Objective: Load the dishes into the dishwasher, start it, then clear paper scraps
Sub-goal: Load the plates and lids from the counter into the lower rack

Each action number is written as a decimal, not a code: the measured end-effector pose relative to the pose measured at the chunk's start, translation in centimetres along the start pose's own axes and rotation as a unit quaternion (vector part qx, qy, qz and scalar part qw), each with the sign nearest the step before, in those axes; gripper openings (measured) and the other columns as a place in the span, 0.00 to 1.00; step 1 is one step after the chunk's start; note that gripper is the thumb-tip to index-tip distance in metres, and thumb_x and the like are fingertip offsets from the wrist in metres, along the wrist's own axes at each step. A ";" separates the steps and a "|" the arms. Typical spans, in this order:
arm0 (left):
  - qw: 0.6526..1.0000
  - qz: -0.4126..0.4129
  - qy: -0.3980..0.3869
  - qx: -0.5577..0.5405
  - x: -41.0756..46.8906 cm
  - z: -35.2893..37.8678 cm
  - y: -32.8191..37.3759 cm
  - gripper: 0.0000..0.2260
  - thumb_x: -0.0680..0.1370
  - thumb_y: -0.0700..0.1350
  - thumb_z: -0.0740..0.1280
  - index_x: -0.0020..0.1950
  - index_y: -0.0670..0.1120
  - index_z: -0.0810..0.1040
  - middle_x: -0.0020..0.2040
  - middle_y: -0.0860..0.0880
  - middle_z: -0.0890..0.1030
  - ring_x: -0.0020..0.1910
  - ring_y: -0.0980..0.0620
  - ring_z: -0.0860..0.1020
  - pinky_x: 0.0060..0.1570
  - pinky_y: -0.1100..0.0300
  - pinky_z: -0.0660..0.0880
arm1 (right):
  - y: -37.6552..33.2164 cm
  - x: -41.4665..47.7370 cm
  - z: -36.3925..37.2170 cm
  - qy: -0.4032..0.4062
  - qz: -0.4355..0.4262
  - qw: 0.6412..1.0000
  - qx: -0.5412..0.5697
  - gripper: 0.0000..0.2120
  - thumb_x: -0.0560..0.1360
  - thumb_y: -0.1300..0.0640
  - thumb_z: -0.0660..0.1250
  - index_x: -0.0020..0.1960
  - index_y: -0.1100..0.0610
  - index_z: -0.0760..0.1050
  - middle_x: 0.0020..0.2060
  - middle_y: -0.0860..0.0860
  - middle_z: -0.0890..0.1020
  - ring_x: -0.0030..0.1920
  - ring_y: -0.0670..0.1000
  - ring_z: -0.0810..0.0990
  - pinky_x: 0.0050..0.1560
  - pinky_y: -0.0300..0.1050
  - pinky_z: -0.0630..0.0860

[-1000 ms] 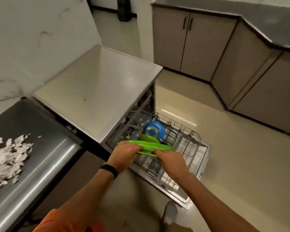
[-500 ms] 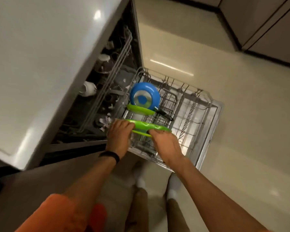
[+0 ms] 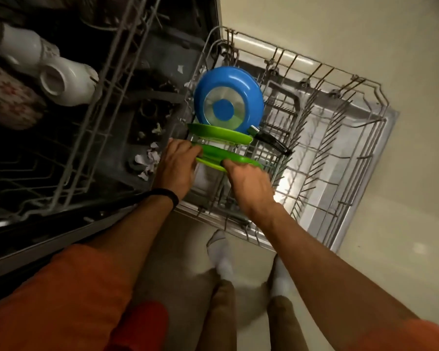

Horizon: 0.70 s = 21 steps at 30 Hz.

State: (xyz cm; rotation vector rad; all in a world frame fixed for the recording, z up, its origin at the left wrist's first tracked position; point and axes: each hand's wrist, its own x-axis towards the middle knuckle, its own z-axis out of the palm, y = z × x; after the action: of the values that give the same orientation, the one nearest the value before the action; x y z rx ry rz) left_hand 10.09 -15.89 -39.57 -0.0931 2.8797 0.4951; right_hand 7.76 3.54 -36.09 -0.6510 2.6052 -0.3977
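Both hands hold a green plate (image 3: 230,160) in the pulled-out dishwasher rack (image 3: 314,158). The left hand (image 3: 178,165) has its fingers curled round the plate's rim at 9 o'clock, and the right hand (image 3: 249,183) has its fingers clamped on the rim at 3 o'clock. A second green plate (image 3: 221,134) stands just beyond at 12 o'clock, then a blue pan (image 3: 228,97). Paper scraps (image 3: 150,160) lie at 9 o'clock of the left hand.
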 end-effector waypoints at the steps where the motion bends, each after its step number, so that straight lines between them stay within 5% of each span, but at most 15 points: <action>1: 1.000 -0.001 0.000 -0.002 0.3 0.3 -0.3 0.16 0.71 0.30 0.68 0.55 0.44 0.81 0.53 0.44 0.80 0.60 0.39 0.74 0.66 0.43 0.70 | 0.0 0.3 0.3 0.003 0.004 1.000 0.004 0.15 0.81 0.64 0.62 0.66 0.54 0.71 0.50 0.54 0.82 0.41 0.56 0.76 0.41 0.48 0.65; 6: 1.000 -0.009 0.001 -0.009 1.5 1.0 -1.2 0.17 0.70 0.27 0.69 0.54 0.45 0.81 0.53 0.45 0.80 0.61 0.40 0.73 0.61 0.45 0.73 | -0.3 1.8 1.5 -0.010 0.010 1.000 0.024 0.16 0.81 0.66 0.62 0.67 0.55 0.71 0.49 0.53 0.82 0.38 0.54 0.71 0.43 0.49 0.71; 10: 1.000 -0.003 0.000 -0.004 1.7 1.2 -1.8 0.17 0.70 0.27 0.67 0.53 0.44 0.80 0.52 0.44 0.80 0.59 0.40 0.73 0.59 0.44 0.73 | -0.6 2.1 2.0 -0.019 0.010 0.999 0.045 0.16 0.81 0.66 0.62 0.67 0.55 0.71 0.48 0.53 0.82 0.40 0.55 0.79 0.47 0.54 0.80; 21: 0.999 0.016 -0.002 0.031 1.1 2.2 -1.5 0.18 0.69 0.30 0.68 0.55 0.48 0.79 0.51 0.47 0.79 0.52 0.41 0.75 0.58 0.47 0.69 | 0.4 2.1 1.9 -0.031 0.003 0.999 0.015 0.15 0.80 0.65 0.63 0.66 0.55 0.72 0.50 0.53 0.82 0.43 0.57 0.80 0.48 0.53 0.76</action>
State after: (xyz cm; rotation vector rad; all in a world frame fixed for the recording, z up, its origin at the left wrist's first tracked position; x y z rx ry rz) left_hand 9.64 -16.59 -42.35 -0.0376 2.8941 0.4118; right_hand 6.81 2.47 -38.55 -0.6352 2.5374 -0.4071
